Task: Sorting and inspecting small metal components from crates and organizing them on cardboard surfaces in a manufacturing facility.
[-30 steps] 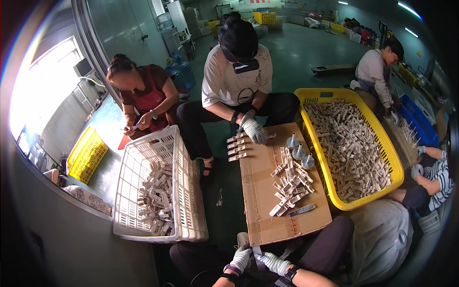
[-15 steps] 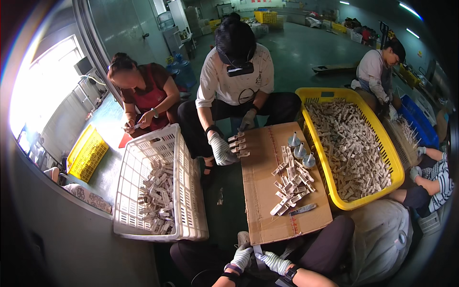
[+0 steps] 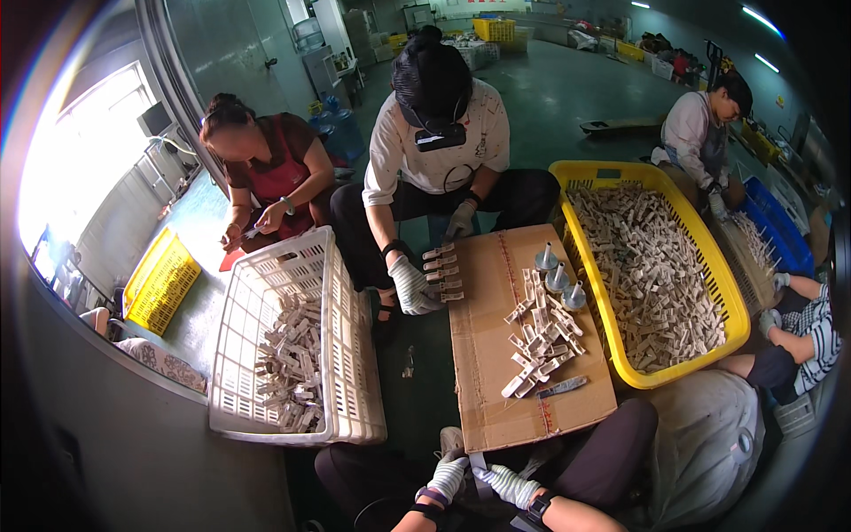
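My left hand (image 3: pixel 449 474), in a white striped glove, is closed beside the near edge of the cardboard-topped work surface (image 3: pixel 483 372). My gloved right hand (image 3: pixel 508 484) is closed close by on its right. Between them a pale grey flat strip (image 3: pixel 479 463) runs up to the cardboard edge, pinched by the fingers of both hands. What it is exactly I cannot make out. On the cardboard lie a loose heap of beige plastic clip-like pieces (image 3: pixel 542 350) and a flat grey blade-like tool (image 3: pixel 562 387).
Three pointed-nozzle bottles (image 3: pixel 557 280) stand on the cardboard. A white crate (image 3: pixel 355 381) on the left and a yellow crate (image 3: pixel 740 324) on the right hold many beige pieces. Opposite, a co-worker's gloved hand (image 3: pixel 413 288) touches a row of pieces (image 3: pixel 443 273). A tape roll (image 3: pixel 743 446) lies right.
The co-worker opposite has lowered their head slightly and shifted the glove at the row of pieces, which now sits straighter along the cardboard edge. My hands stay in place.
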`<state>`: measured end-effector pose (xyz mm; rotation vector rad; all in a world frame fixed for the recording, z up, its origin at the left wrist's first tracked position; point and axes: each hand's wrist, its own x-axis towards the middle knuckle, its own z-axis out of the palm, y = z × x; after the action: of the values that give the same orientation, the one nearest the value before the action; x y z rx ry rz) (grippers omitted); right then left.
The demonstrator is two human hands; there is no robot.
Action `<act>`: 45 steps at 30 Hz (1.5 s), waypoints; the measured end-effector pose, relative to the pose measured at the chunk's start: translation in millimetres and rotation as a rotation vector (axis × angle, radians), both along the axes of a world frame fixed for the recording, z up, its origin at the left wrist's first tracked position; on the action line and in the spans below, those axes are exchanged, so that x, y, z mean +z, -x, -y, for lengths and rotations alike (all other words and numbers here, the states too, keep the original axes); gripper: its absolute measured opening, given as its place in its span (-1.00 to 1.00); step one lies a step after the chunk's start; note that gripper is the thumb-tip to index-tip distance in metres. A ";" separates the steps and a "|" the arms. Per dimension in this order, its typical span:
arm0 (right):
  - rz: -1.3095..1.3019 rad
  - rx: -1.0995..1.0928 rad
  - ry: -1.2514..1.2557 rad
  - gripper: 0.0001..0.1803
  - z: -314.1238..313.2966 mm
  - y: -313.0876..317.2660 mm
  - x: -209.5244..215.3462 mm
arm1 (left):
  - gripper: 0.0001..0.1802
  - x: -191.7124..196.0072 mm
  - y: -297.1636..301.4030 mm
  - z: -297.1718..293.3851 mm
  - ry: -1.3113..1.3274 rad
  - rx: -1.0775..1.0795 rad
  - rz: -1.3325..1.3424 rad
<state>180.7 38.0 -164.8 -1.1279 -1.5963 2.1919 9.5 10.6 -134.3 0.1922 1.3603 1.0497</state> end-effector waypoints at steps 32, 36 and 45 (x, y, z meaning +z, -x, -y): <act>-0.058 -0.055 0.141 -0.58 2.0 3.3 -21.2 | -0.60 5.2 0.3 -1.7 -0.024 -0.013 -0.019; -0.025 -0.076 -0.047 -0.74 4.8 3.0 -20.7 | -0.61 16.0 -2.2 -4.5 -0.011 -0.027 -0.018; -0.025 -0.051 -0.063 -0.74 1.7 4.6 -23.1 | -0.58 0.6 -0.5 -2.6 -0.036 -0.036 -0.024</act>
<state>176.2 36.3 -187.9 -1.1073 -1.5960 2.1004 10.0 13.2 -133.7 0.2556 1.3560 1.0453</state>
